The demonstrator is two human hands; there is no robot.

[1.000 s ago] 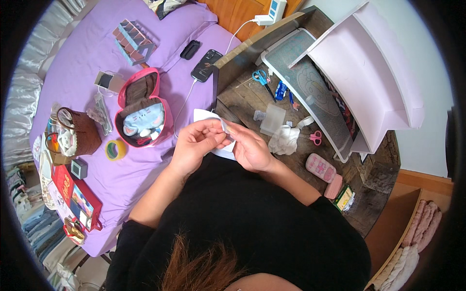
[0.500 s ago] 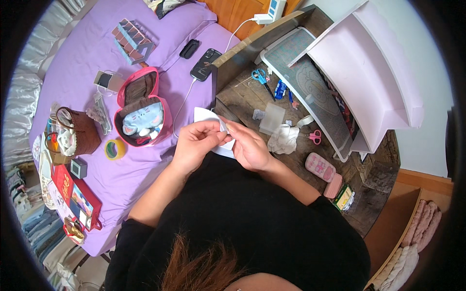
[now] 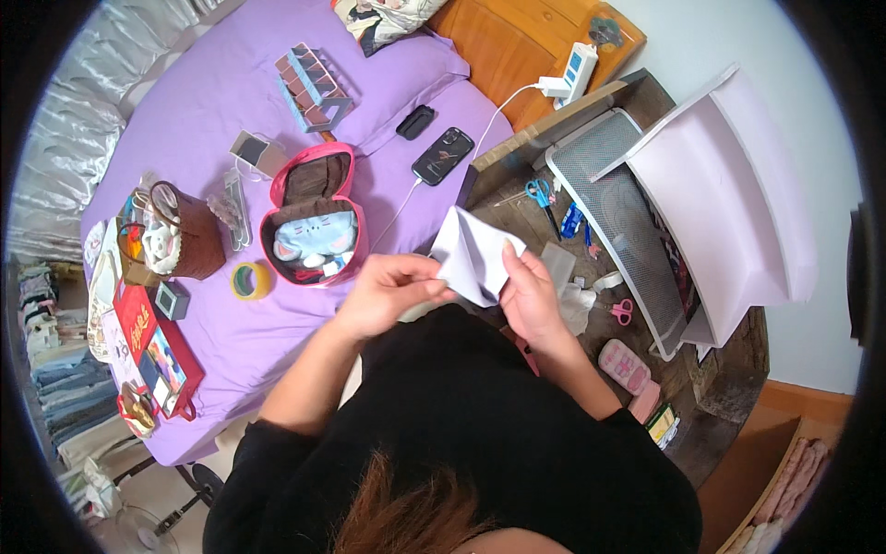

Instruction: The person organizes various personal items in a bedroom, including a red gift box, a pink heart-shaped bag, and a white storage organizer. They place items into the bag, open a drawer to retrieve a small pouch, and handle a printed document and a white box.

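Between my hands is a folded sheet of white paper (image 3: 475, 254), partly spread, with a crease and a hollow facing up. My left hand (image 3: 399, 288) pinches its left lower edge between thumb and fingers. On the opposite side my right hand (image 3: 528, 294) grips the paper, thumb on top and fingers beneath. The paper is held up in front of my body, between the bed and the wooden desk. Past my right hand, a crumpled white tissue-like piece (image 3: 577, 307) and a translucent sheet (image 3: 558, 266) lie on the desk.
On the purple bed (image 3: 305, 360) are an open pink case (image 3: 268, 235), yellow tape roll (image 3: 249, 281), woven basket (image 3: 198, 240) and phone (image 3: 443, 156). Blue scissors (image 3: 540, 192), pink scissors (image 3: 623, 312), a metal mesh rack (image 3: 591, 175) and a white shelf (image 3: 701, 185) occupy the desk.
My hands have moved apart, and the paper between them is spread wider and shows more of its surface. The whole view has shifted, so the surroundings sit further right and lower.
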